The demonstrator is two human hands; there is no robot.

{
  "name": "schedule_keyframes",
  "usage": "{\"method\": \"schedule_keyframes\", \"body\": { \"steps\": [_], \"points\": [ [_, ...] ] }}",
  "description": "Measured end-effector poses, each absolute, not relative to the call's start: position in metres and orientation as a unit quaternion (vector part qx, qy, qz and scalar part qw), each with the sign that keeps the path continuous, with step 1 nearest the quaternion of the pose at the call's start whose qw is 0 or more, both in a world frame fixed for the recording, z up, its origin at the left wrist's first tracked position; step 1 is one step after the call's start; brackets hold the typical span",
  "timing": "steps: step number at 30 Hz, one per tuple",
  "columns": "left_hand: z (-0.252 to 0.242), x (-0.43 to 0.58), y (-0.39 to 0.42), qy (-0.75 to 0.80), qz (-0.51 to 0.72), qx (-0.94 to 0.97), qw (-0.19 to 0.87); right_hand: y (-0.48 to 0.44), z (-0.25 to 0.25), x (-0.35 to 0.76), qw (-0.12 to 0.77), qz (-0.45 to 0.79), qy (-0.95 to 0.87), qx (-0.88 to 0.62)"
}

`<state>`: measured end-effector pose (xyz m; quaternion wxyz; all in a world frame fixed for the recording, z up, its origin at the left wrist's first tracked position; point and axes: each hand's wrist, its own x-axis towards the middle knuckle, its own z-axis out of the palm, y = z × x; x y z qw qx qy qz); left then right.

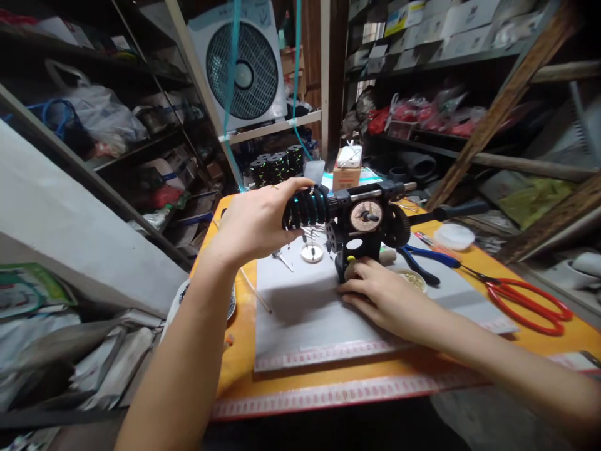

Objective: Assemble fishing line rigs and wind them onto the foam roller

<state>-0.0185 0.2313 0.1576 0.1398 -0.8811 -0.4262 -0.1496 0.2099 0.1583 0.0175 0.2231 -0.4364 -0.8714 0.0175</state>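
A black geared machine (361, 228) with a round pale dial stands over a white board (319, 307). My left hand (256, 219) is closed around a ribbed, shiny black cylinder (307, 208) at the machine's left end, thumb below and fingers above. Low at the machine's foot, my right hand (375, 291) is closed with bent fingers; a small yellow bit shows by the fingertips, and what they grip is hidden. Under the cylinder sits a small round white dish (312, 252) with thin metal pins above it. A shallow dish of small gold-coloured pieces (413, 280) lies just behind my right hand.
Blue-handled pliers (425, 260) and red-handled scissors (530, 304) lie to the right on the orange table (263, 391). A clear round lid (454, 237) is behind them. Several black cylinders (277, 164), a small carton (346, 178) and a box fan (241, 69) stand at the back.
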Motion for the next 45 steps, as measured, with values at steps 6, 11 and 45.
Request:
{"method": "schedule_keyframes", "body": {
  "steps": [6, 11, 45],
  "points": [
    [0.157, -0.018, 0.23, -0.433, -0.147, -0.88, 0.13, 0.154, 0.005, 0.209, 0.239, -0.012, -0.863, -0.446],
    [0.156, -0.019, 0.231, -0.427, -0.159, -0.882, 0.122, 0.151, 0.003, 0.208, 0.257, -0.028, -0.861, -0.438],
    [0.17, -0.023, 0.239, -0.415, -0.125, -0.899, 0.063, 0.236, 0.161, 0.183, 0.453, 0.039, -0.812, -0.367]
  ]
}}
